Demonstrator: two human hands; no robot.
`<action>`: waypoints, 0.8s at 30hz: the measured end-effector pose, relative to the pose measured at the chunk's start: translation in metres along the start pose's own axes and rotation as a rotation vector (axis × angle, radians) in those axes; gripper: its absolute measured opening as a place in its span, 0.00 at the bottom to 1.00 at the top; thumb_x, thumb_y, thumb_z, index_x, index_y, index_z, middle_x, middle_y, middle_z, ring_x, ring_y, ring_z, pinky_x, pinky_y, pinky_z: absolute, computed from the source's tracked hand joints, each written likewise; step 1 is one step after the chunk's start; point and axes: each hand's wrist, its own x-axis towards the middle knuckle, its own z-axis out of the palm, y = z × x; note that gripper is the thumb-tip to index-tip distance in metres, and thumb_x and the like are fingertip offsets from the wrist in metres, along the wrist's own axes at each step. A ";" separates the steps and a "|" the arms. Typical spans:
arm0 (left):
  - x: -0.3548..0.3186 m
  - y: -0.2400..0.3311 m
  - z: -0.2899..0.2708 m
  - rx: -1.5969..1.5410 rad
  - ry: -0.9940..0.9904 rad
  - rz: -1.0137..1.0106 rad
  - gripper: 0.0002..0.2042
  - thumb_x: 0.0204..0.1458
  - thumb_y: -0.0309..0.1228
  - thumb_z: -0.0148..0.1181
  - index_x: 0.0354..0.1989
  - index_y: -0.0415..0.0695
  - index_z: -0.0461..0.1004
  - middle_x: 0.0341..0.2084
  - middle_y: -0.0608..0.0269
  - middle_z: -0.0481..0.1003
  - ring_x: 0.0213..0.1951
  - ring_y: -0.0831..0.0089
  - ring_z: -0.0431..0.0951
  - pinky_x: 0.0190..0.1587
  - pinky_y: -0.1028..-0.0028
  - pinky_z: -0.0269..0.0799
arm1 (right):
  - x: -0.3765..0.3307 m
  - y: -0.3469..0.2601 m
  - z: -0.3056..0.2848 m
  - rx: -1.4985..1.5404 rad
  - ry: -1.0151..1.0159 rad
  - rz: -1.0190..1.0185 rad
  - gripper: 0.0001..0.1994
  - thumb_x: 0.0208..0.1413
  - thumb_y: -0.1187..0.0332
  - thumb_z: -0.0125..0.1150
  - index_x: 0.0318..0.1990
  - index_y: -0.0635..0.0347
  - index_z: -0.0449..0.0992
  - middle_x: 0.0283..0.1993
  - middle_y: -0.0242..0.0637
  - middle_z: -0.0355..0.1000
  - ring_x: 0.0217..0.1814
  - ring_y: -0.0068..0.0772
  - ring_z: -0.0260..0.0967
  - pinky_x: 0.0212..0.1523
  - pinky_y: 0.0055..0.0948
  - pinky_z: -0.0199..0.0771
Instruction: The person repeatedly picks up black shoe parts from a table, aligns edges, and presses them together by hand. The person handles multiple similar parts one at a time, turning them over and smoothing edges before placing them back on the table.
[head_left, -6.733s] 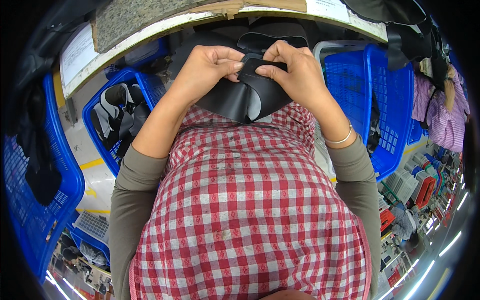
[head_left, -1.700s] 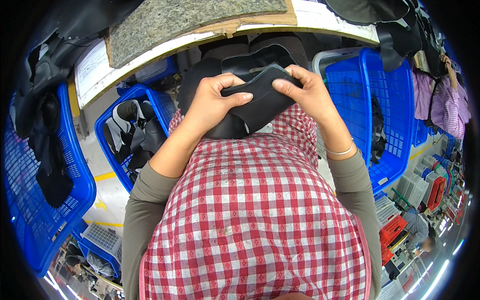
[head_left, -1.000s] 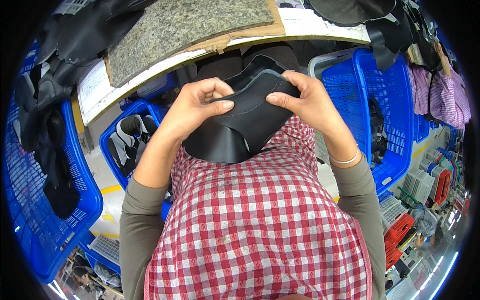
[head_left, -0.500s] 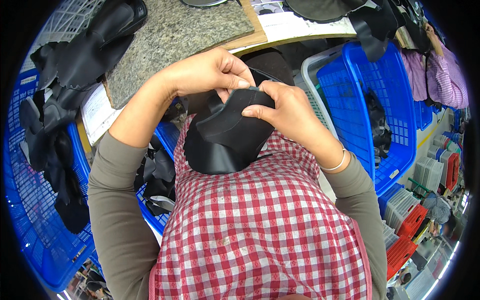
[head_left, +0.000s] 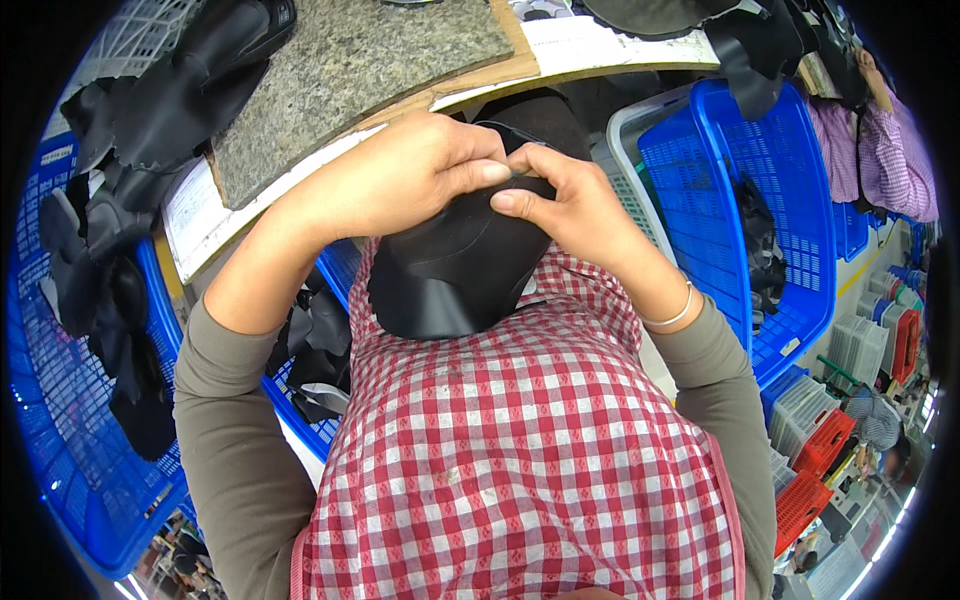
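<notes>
A black shoe upper (head_left: 450, 270) with a smooth, shiny lower part hangs in front of my checked apron, below the table edge. My left hand (head_left: 440, 165) pinches its top edge between thumb and bent fingers. Close beside it, my right hand (head_left: 555, 195) grips the same edge, thumb on the near face and fingers behind. The two thumbs almost meet at the rim. Both hands cover most of the upper's top edge, and the far side is hidden.
A grey stone slab (head_left: 360, 80) lies on the table ahead. Blue baskets (head_left: 790, 230) with black pieces stand at right; another blue basket (head_left: 60, 440) is at left, with black uppers (head_left: 120, 290) heaped over it. A person in a checked shirt (head_left: 895, 160) works at far right.
My left hand has turned over the upper's top edge and moved slightly right and down, hiding more of it. The stitched face, visible before, is now mostly covered and tilted.
</notes>
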 end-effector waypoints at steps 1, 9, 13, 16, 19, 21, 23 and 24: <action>-0.002 -0.001 0.003 -0.029 -0.002 -0.028 0.07 0.65 0.30 0.62 0.38 0.39 0.79 0.23 0.73 0.74 0.25 0.86 0.70 0.26 0.77 0.66 | 0.000 0.002 -0.001 0.020 -0.043 0.040 0.15 0.58 0.56 0.74 0.40 0.58 0.82 0.31 0.37 0.78 0.33 0.35 0.78 0.35 0.35 0.74; -0.039 -0.034 0.057 -0.669 0.240 -0.291 0.07 0.54 0.22 0.72 0.38 0.37 0.81 0.31 0.73 0.78 0.34 0.88 0.74 0.38 0.82 0.71 | -0.002 0.013 -0.003 0.200 -0.019 0.130 0.13 0.63 0.60 0.71 0.40 0.64 0.82 0.31 0.33 0.79 0.35 0.18 0.74 0.38 0.25 0.76; -0.047 -0.040 0.082 -0.786 0.469 -0.243 0.10 0.54 0.22 0.72 0.44 0.34 0.84 0.35 0.65 0.84 0.38 0.81 0.80 0.44 0.78 0.76 | 0.002 0.013 -0.004 0.247 -0.040 0.158 0.14 0.63 0.60 0.71 0.39 0.64 0.82 0.31 0.32 0.79 0.35 0.17 0.73 0.39 0.24 0.75; -0.045 -0.048 0.094 -0.736 0.563 -0.213 0.09 0.54 0.23 0.73 0.42 0.35 0.85 0.34 0.66 0.84 0.37 0.81 0.80 0.43 0.77 0.77 | 0.000 0.017 -0.004 0.284 -0.046 0.085 0.13 0.63 0.61 0.71 0.39 0.63 0.82 0.31 0.31 0.78 0.36 0.16 0.72 0.39 0.24 0.75; -0.048 -0.065 0.101 -0.656 0.564 -0.169 0.09 0.52 0.24 0.74 0.41 0.37 0.85 0.35 0.66 0.82 0.40 0.78 0.79 0.48 0.75 0.75 | -0.003 0.021 -0.003 0.194 -0.001 0.048 0.12 0.63 0.63 0.71 0.39 0.64 0.81 0.31 0.30 0.78 0.36 0.17 0.72 0.38 0.25 0.74; -0.058 -0.074 0.102 -0.569 0.640 -0.055 0.10 0.51 0.25 0.74 0.40 0.37 0.84 0.36 0.67 0.80 0.41 0.77 0.79 0.50 0.74 0.73 | -0.005 0.016 -0.004 0.111 0.009 0.037 0.10 0.63 0.66 0.70 0.40 0.64 0.81 0.33 0.31 0.76 0.38 0.19 0.71 0.40 0.25 0.73; -0.071 -0.073 0.100 -0.667 0.617 -0.174 0.10 0.51 0.27 0.75 0.40 0.37 0.83 0.36 0.69 0.79 0.44 0.77 0.78 0.51 0.75 0.73 | -0.004 -0.001 -0.009 0.082 -0.054 0.086 0.09 0.62 0.69 0.69 0.43 0.66 0.80 0.35 0.30 0.75 0.40 0.19 0.69 0.43 0.26 0.73; -0.077 -0.067 0.095 -0.689 0.615 -0.196 0.11 0.51 0.26 0.76 0.40 0.38 0.84 0.35 0.69 0.80 0.44 0.77 0.78 0.50 0.74 0.72 | -0.004 -0.015 -0.012 0.094 -0.148 0.143 0.10 0.60 0.71 0.71 0.45 0.66 0.79 0.37 0.31 0.76 0.42 0.19 0.69 0.45 0.26 0.74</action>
